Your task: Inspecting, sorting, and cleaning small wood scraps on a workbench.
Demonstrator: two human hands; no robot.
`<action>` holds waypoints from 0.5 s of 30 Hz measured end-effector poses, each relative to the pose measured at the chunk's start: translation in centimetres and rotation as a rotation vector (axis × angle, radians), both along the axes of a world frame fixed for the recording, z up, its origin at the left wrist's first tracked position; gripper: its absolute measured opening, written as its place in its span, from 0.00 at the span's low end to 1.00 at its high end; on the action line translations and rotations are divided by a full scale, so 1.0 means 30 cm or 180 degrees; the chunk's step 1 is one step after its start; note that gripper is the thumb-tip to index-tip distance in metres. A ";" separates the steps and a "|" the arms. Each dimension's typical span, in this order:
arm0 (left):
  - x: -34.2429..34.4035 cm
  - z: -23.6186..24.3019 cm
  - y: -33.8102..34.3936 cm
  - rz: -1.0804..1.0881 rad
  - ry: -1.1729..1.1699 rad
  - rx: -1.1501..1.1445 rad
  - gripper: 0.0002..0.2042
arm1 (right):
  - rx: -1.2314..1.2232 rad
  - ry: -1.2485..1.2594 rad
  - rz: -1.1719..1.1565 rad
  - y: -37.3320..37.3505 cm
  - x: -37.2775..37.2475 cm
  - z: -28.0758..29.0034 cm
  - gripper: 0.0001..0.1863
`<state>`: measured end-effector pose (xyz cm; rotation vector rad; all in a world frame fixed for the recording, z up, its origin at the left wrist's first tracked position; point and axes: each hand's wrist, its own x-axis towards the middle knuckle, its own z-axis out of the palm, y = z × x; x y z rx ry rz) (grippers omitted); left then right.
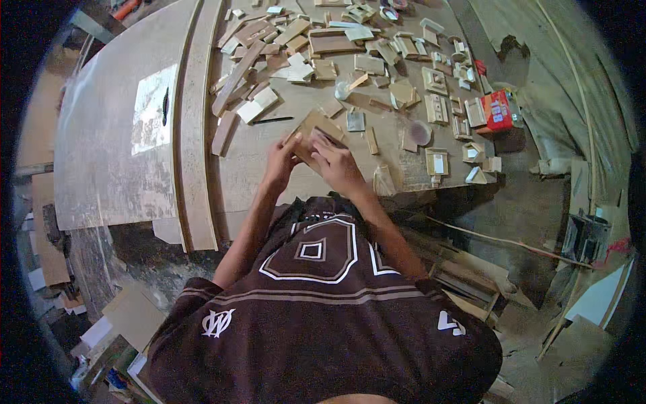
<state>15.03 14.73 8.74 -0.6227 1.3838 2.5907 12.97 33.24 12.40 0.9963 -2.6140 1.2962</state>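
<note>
My left hand (281, 161) grips the left edge of a flat brown wooden piece (315, 121), its thumb on top. The piece is tilted over the near part of the work table (252, 176). My right hand (338, 165) is closed on a small dark flat piece (330, 135), pressed against the wooden piece's face. Fingers partly cover the dark piece, so its exact kind cannot be told. Just beyond lie a thin black stick like a pencil (272, 120), a small grey-topped block (355, 121) and a narrow wood strip (371, 141).
Loose wood offcuts (269, 47) are heaped across the far table. Small assembled wooden pieces (436, 109) line its right side, near a red box (499, 112). Round containers (420, 132) stand among them. Long raised wooden rails (195, 128) run along the left.
</note>
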 end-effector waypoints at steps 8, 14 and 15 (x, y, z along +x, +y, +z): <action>0.090 0.081 0.031 -0.0603 0.0047 -0.0633 0.15 | 0.0025 -0.0196 0.0044 0.075 0.012 -0.041 0.21; 0.131 0.029 0.041 -0.0782 -0.0217 -0.0411 0.15 | 0.0509 -0.0438 0.0027 0.141 -0.053 -0.056 0.21; 0.140 0.048 0.062 -0.0706 -0.0283 -0.0410 0.16 | 0.0063 -0.0443 0.0240 0.128 -0.006 -0.069 0.20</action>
